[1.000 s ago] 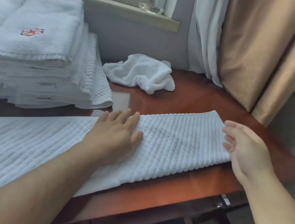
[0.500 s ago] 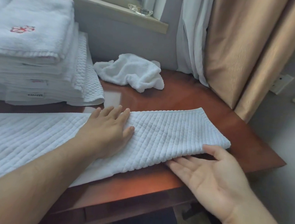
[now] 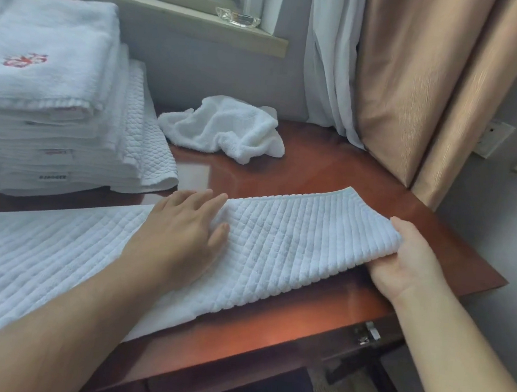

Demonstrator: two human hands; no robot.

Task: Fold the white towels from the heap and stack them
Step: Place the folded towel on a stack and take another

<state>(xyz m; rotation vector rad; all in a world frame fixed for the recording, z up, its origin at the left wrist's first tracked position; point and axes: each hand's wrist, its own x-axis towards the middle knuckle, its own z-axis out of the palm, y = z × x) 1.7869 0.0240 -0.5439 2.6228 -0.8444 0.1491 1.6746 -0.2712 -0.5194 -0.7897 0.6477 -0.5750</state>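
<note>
Because the ribbed white towel [image 3: 278,243] runs off the left edge of the view, its other end cannot be seen. The part that shows lies lengthwise along the near side of the reddish wooden surface [image 3: 330,176]. The left hand [image 3: 183,230] lies flat on the towel, fingers straight and pressing down. The right hand [image 3: 406,263] grips the towel's right end. Its thumb shows at the far corner, its fingers are hidden under the cloth, and that end is raised off the surface. The stack of folded towels [image 3: 50,111] at the back left is cut off by the frame, and the small labels on its side are too blurred to read. A crumpled white towel [image 3: 225,128] lies by the wall, just beside the stack. Half a second ago the right hand lay palm up with straight fingers at the towel's near edge, and the end rested flat. The left hand has not moved.
</note>
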